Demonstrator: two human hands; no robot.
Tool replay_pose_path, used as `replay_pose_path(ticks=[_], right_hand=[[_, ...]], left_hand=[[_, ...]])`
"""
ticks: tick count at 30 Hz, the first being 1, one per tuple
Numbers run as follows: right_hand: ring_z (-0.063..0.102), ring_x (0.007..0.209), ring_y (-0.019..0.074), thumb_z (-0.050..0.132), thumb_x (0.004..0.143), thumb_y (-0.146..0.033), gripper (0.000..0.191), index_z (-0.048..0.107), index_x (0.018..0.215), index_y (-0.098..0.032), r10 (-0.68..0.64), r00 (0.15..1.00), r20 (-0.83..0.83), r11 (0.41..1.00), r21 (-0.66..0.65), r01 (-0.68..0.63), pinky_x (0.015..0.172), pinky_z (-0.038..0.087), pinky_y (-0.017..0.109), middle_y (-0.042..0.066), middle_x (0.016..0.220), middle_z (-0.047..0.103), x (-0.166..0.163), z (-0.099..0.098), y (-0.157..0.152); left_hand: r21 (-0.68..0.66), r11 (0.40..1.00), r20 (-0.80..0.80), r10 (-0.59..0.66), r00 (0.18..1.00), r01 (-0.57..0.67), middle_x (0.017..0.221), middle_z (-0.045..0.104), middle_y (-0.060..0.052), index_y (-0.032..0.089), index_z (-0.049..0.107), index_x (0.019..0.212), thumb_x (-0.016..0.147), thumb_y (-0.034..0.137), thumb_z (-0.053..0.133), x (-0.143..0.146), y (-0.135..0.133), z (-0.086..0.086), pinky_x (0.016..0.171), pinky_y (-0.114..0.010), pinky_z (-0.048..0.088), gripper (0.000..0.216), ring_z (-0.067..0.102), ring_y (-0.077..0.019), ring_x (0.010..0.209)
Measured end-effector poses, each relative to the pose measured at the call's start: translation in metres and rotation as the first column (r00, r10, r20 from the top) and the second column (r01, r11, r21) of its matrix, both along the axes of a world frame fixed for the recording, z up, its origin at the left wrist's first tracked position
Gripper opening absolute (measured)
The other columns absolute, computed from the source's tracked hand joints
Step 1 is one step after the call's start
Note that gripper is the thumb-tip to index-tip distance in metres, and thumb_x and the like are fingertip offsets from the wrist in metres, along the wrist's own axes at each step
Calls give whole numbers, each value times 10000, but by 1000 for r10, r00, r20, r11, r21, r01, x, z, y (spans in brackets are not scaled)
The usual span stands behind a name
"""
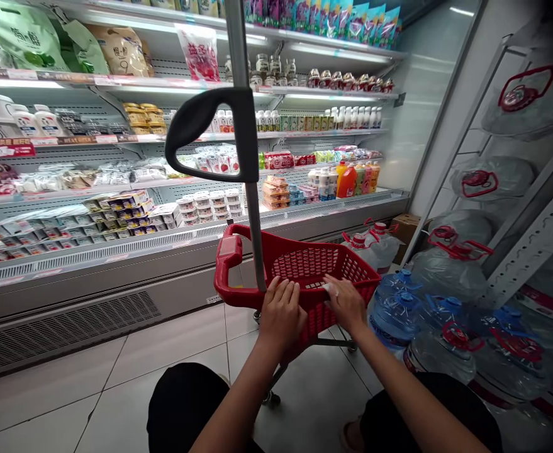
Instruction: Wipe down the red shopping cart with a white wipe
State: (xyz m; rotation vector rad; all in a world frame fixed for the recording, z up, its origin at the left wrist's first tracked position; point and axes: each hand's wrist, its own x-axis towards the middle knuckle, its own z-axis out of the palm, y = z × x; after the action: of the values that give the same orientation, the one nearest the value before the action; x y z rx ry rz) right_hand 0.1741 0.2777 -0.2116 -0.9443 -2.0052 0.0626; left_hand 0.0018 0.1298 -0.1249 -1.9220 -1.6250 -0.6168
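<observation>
A red plastic shopping cart [323, 261] with perforated sides stands in front of me. Over its near rim lie the fingers of my left hand [283, 311], closed on the edge close to the metal pole [256, 233]. Farther right, my right hand [346, 305] grips the same rim, its fingertips dipping inside the basket. A small white bit [327, 287] shows at its fingers; I cannot tell what it is. At the pole's side is a black loop handle [210, 135]. Part of the basket floor is hidden behind the near wall and my hands.
A lit refrigerated shelf unit [116, 251] with dairy cups, bottles and pouches runs behind the cart. Blue-capped water jugs [399, 308] stand close on the right, beside a metal rack [531, 251] holding large clear jugs [460, 245]. My knees [186, 402] frame the tiled floor [129, 377].
</observation>
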Motion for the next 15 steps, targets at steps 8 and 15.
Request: replay_pose_path(ticks=[8,15], right_hand=[[587,1349,201,270,1064,-254,528,550,1505,-176,119,980,157,985,102,-136,1184,425,441,71,1514,589,-40,4,-16],[674,1211,275,287,1046,-305,513,710,1296,-156,-110,983,147,994,22,108,1105,475,499,132,1304,733,67,-25,51]], left_hand=[[-75,990,-163,107,981,-121,1721,235,-141,98,280,1637,879,191,541,-8,11,-26,1291,-508,225,807,228,-284,1593],[-204,969,-69,128,989,-139,1722,260,-97,174,276,1646,869,335,607,-41,0,-21,1319,-540,104,860,241,-317,1582]])
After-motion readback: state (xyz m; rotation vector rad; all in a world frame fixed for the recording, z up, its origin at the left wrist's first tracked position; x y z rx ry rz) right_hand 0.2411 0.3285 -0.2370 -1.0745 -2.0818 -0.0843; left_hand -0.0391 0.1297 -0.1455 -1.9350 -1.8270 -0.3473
